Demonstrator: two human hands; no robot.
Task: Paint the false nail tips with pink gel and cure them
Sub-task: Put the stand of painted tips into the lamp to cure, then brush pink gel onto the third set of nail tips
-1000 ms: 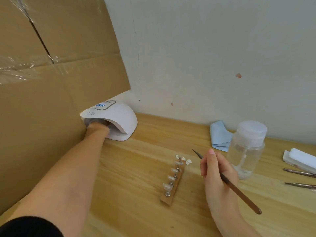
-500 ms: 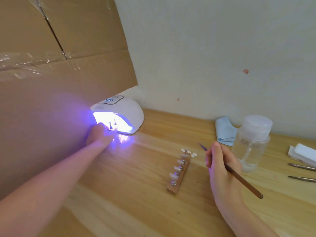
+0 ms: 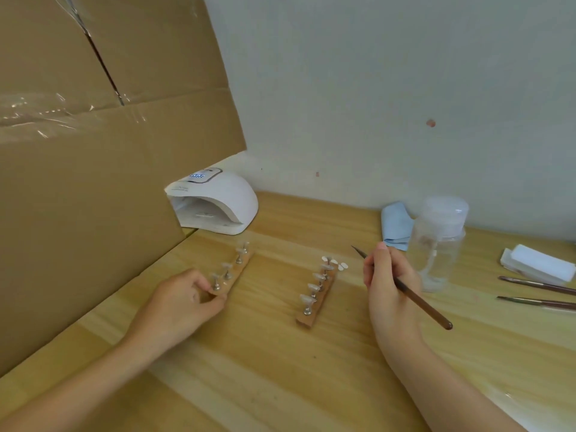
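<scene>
A pale wooden table ran up to a grey-white wall, with a cardboard sheet leaning at the left. The left hand pinched the near end of a wooden nail strip lying before the unlit white curing lamp. The right hand gripped a brush beside a second strip of tips, near a clear bottle and blue cloth
</scene>
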